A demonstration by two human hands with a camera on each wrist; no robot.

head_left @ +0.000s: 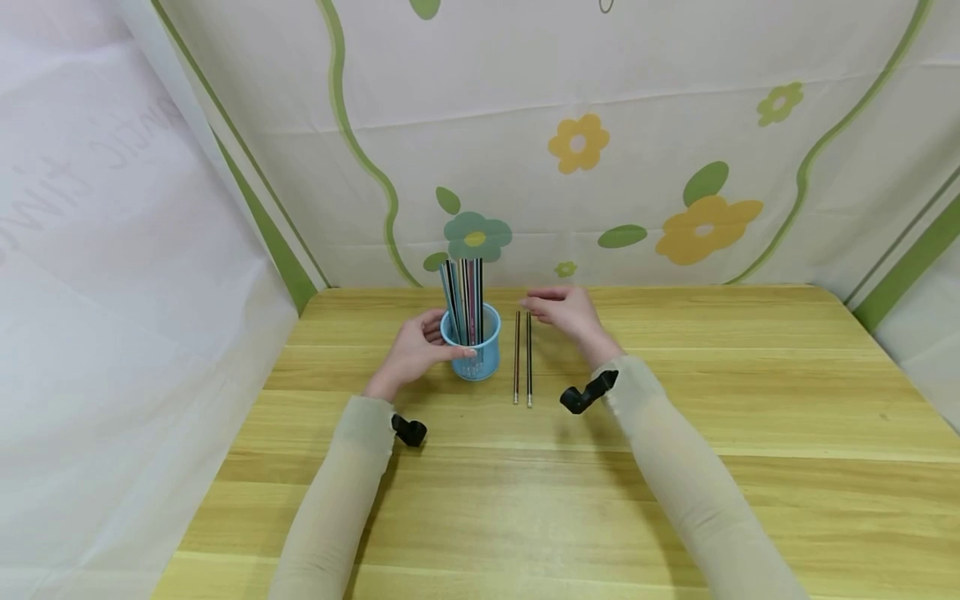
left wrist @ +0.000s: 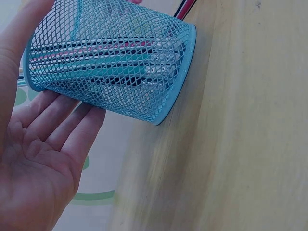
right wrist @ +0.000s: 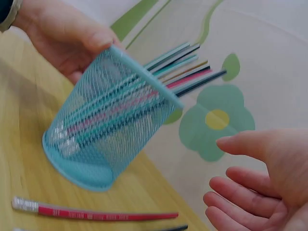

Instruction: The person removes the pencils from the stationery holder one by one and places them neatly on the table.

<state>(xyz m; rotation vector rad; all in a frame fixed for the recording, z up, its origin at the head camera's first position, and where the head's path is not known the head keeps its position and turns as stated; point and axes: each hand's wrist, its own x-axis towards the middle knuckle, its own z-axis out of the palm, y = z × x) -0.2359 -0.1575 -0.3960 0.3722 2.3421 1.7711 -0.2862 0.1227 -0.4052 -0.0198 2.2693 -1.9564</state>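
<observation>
A light blue mesh pencil cup (head_left: 486, 358) stands on the wooden table with several striped pencils (head_left: 467, 300) in it, their eraser ends down. My left hand (head_left: 420, 346) holds the cup from its left side, the thumb along the front near the rim and the fingers (left wrist: 79, 127) around the far side. Right of the cup lie two pencils side by side, a red one (right wrist: 96, 213) and a black one (head_left: 529, 358), erasers toward me. Near their far tips hovers my right hand (head_left: 567, 312), with nothing in its loosely bent fingers (right wrist: 236, 192).
The wooden table (head_left: 495, 500) ends at the back against a white cloth (head_left: 480, 150) printed with flowers and green vines. Another white cloth (head_left: 112, 292) hangs along the left side. A small black device (head_left: 588, 393) sits at each wrist.
</observation>
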